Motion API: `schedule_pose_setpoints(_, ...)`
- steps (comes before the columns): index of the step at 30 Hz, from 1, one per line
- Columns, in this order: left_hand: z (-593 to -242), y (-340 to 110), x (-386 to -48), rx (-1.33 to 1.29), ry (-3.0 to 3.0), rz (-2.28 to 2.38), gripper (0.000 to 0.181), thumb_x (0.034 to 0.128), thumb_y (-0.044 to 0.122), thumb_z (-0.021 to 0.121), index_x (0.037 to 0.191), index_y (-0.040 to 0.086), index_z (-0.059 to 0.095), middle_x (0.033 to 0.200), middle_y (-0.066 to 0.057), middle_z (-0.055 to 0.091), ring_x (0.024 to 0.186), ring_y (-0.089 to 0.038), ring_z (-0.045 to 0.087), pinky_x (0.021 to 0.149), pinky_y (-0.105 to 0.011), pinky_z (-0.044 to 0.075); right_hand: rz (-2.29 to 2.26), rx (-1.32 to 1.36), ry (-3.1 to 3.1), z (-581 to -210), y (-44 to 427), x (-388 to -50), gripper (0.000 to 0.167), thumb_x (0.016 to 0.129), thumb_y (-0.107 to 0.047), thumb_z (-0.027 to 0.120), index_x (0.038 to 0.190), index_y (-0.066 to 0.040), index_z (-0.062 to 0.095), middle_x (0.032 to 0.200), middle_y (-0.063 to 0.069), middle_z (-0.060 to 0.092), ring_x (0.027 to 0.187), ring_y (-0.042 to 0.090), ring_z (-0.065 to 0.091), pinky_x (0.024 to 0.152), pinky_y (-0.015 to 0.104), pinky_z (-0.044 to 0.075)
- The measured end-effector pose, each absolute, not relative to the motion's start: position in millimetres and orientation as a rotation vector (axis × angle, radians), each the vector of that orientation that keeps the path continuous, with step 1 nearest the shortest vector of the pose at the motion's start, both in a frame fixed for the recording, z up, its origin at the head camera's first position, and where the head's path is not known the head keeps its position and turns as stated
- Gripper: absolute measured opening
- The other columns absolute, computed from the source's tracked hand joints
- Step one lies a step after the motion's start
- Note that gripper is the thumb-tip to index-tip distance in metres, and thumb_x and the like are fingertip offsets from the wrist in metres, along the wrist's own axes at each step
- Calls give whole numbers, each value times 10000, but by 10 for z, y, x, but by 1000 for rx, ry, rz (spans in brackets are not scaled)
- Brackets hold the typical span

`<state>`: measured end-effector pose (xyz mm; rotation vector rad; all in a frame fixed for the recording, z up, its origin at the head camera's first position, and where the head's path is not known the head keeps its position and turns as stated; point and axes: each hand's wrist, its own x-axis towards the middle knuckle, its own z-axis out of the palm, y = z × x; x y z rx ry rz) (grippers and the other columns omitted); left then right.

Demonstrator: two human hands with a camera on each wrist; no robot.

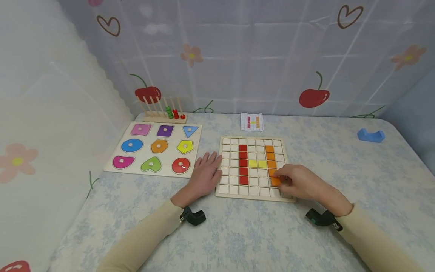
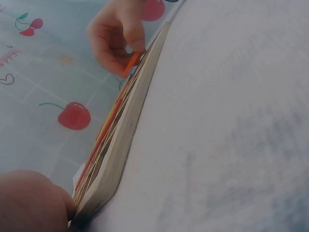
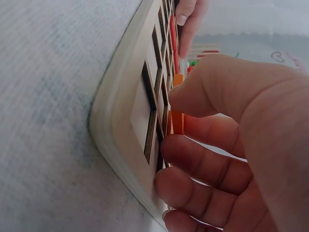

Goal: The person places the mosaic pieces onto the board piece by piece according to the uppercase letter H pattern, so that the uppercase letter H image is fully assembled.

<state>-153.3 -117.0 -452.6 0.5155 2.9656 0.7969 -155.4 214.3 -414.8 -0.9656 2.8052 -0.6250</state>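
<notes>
A square wooden grid board (image 1: 256, 198) lies on the table. My right hand (image 1: 300, 182) pinches an orange square tile (image 3: 177, 123) between thumb and fingers over the board's right side. In both wrist views that tile is tilted up on edge. More orange tiles (image 1: 270, 156) form a column above it. A red column of tiles (image 1: 243, 163) stands left of the middle, and two yellow tiles (image 1: 257, 164) lie between the columns. My left hand (image 1: 205, 174) rests with fingers extended against the board's left edge. Its thumb touches the board's rim.
A wooden shape puzzle (image 1: 154, 149) with knobbed pieces lies at the left. Behind it stands a bead counter (image 1: 164, 117) with pegs. A printed pattern card (image 1: 252, 122) lies behind the board. A blue curved block (image 1: 370, 135) sits at the far right.
</notes>
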Motion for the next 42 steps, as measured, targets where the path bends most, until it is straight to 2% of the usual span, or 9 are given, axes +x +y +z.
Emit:
schedule_pose_setpoints(18, -4518, -1163, -1535, 517, 2973, 814, 539, 1042, 237, 447, 1542, 37, 438, 1637, -202, 354, 1563, -435, 216, 1240, -642, 161, -606, -932, 2792, -4148, 2133, -1565, 270, 813, -65, 729, 1081, -55, 759, 774, -74, 562, 682, 53, 440, 612, 204, 380)
schedule_pose_setpoints(42, -4515, -1162, -1531, 499, 2965, 803, 542, 1043, 243, 442, 1546, 40, 433, 1642, -196, 347, 1568, -425, 206, 1244, -635, 157, -715, -961, 2750, -4168, 2147, -1583, 171, 857, -67, 749, 1026, -94, 755, 769, -93, 588, 672, 17, 443, 604, 212, 405)
